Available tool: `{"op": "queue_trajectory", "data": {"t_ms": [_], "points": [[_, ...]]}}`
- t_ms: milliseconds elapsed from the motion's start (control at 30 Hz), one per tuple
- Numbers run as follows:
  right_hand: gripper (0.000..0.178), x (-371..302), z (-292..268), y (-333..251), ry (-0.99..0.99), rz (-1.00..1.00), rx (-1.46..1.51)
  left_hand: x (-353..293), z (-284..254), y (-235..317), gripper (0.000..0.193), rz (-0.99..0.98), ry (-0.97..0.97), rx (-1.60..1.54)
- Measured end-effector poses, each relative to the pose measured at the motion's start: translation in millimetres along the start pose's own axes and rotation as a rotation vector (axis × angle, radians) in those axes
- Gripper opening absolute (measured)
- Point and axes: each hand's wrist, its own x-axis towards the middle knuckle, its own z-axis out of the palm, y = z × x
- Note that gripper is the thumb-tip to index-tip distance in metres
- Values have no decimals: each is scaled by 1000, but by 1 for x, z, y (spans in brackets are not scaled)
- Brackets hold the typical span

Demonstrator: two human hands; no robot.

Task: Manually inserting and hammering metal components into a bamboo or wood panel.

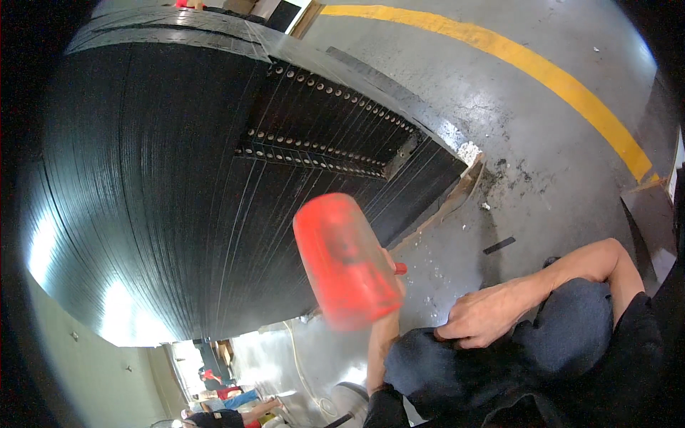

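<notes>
My left hand point(397, 277) is closed and mostly hidden behind a red tapered cylinder-shaped thing point(347, 260). That red thing is blurred and smudged with black, and a small red end sticks out beside my hand. It is held up in front of a large black ridged block point(157, 185) made of many thin layers. My right hand point(484, 315) lies on my dark trousers point(428, 367), its fingers curled in with nothing visible in them. Rows of round holes point(321, 158) line a recess in the block.
Grey floor point(542, 207) with a yellow stripe point(499, 44) lies to the right. White crumbs and a dark strip point(499, 245) are scattered there. A pale hose point(296, 357) runs along the floor at the lower left. Other people point(225, 414) are farther off at the lower left.
</notes>
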Motion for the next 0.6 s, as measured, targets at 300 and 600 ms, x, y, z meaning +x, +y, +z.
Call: {"op": "queue_trajectory", "data": {"t_ms": [300,600], "points": [[31,-10,0,3,-33,34,28,6,24,16,31,-83,-124,281],[31,-2,1,4,-26,22,37,28,20,27,28,73,51,154]]}}
